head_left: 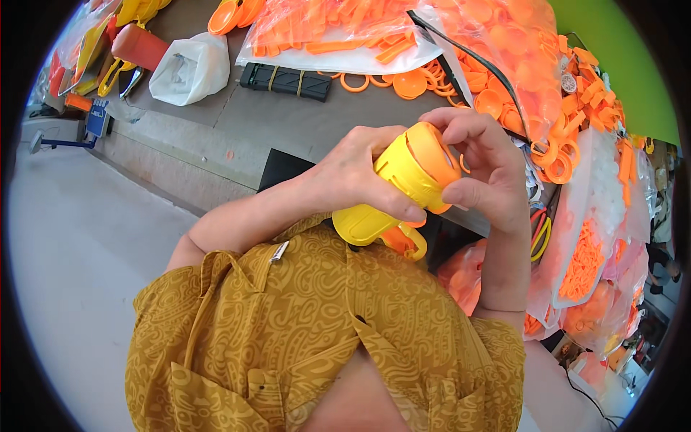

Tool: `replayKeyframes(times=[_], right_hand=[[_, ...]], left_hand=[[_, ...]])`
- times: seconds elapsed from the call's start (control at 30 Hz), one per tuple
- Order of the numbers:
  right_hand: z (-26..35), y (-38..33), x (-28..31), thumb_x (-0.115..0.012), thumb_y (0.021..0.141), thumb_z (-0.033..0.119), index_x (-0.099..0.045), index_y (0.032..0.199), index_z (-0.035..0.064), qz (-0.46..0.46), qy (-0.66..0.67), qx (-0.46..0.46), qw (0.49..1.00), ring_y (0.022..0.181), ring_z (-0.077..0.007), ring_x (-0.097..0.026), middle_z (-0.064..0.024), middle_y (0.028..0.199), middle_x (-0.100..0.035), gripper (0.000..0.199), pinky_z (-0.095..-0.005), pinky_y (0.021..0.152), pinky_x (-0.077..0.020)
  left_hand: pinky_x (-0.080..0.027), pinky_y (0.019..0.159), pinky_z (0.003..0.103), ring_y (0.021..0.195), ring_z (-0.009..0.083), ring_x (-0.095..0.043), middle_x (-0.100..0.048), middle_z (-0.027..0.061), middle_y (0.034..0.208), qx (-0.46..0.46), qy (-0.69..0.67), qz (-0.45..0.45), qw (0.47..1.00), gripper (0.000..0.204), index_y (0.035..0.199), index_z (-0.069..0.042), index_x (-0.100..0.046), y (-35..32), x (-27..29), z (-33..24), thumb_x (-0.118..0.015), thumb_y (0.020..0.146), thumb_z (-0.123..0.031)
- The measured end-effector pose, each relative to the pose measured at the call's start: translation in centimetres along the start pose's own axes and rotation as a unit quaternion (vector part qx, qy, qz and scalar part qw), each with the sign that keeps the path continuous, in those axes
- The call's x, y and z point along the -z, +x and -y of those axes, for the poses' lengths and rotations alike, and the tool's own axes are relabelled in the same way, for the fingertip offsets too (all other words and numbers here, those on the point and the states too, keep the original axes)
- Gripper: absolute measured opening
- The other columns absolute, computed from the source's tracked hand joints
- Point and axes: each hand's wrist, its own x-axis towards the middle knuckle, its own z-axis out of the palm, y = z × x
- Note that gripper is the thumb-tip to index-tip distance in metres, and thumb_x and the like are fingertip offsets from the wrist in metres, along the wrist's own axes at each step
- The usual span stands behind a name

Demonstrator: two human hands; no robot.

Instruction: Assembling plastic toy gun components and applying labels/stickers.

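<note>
Close to my chest, I hold a yellow plastic flashlight (407,175) tilted, its orange ring-shaped head (432,155) up and to the right. My left hand (360,165) is closed round the yellow body, thumb across its near side. My right hand (486,162) curves around the orange head, fingertips at its upper rim and thumb at its lower right. A thin orange edge shows between those fingers; I cannot make out whether it is a separate piece. Below the body, a yellow loop (417,245) and an orange part (397,237) stick out, partly hidden.
Clear bags of orange parts (338,29) cover the table's back. Loose orange rings (354,83) lie beside a black banded block (286,82). At left stands an open white bag (190,68). Yellow-handled scissors (541,234) and a bag of small orange pieces (581,263) are at right.
</note>
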Motion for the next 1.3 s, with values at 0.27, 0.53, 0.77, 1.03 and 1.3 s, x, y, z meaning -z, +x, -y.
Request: replayKeyframes(times=[0.27, 0.53, 0.77, 1.03, 1.3], right_hand=[[-0.7, 0.0, -0.3, -0.071, 0.066, 0.017, -0.048, 0.107, -0.0048, 0.018, 0.069, -0.034, 0.997, 0.103, -0.0226, -0.046, -0.0171, 0.112, -0.046, 0.052, -0.0341, 0.089, -0.0370], [-0.6, 0.2, 0.4, -0.067, 0.066, 0.014, -0.050, 0.108, -0.0060, 0.095, 0.007, -0.046, 0.994, 0.104, -0.0231, -0.046, -0.0174, 0.113, -0.045, 0.049, -0.0329, 0.089, -0.0372], [-0.9, -0.4, -0.2, -0.063, 0.071, 0.018, -0.052, 0.110, -0.0046, 0.129, 0.020, -0.053, 0.990, 0.108, -0.0232, -0.045, -0.0164, 0.116, -0.045, 0.046, -0.0331, 0.091, -0.0357], [-1.8, -3.3, -3.0, -0.056, 0.081, 0.024, -0.052, 0.114, 0.0055, -0.014, -0.263, 0.065, 0.963, 0.105, -0.0289, -0.045, -0.0144, 0.112, -0.047, 0.038, -0.0365, 0.089, -0.0366], [-2.4, -4.4, -5.7, -0.067, 0.070, 0.014, -0.054, 0.104, 0.0006, -0.169, -0.319, 0.093, 0.928, 0.093, -0.0249, -0.051, -0.0120, 0.102, -0.051, 0.038, -0.0314, 0.079, -0.0426]], left_hand=[[-0.045, 0.070, 0.027, 0.079, 0.0134, -0.056, -0.060, 0.0069, 0.088, 0.031, -0.044, 0.022, 0.998, 0.053, 0.100, 0.000, -0.055, -0.2, 0.0, 0.7, -0.073, 0.054, -0.017], [-0.045, 0.072, 0.028, 0.081, 0.0138, -0.056, -0.060, 0.0069, 0.090, 0.048, -0.080, 0.032, 0.995, 0.054, 0.102, -0.001, -0.054, -1.0, -0.1, 1.2, -0.072, 0.054, -0.017], [-0.044, 0.075, 0.028, 0.085, 0.0147, -0.055, -0.058, 0.0075, 0.093, 0.038, -0.048, 0.042, 0.997, 0.056, 0.105, -0.002, -0.052, -1.8, -0.2, 1.5, -0.071, 0.056, -0.018], [-0.040, 0.086, 0.030, 0.101, 0.0161, -0.049, -0.048, 0.0083, 0.111, -0.006, -0.110, -0.029, 0.994, 0.084, 0.126, -0.005, -0.028, -2.0, -0.6, 2.8, -0.071, 0.054, -0.013], [-0.041, 0.085, 0.030, 0.098, 0.0160, -0.050, -0.050, 0.0075, 0.107, 0.014, -0.090, -0.008, 0.996, 0.078, 0.123, -0.006, -0.034, -2.0, -0.2, 3.2, -0.069, 0.053, -0.008]])
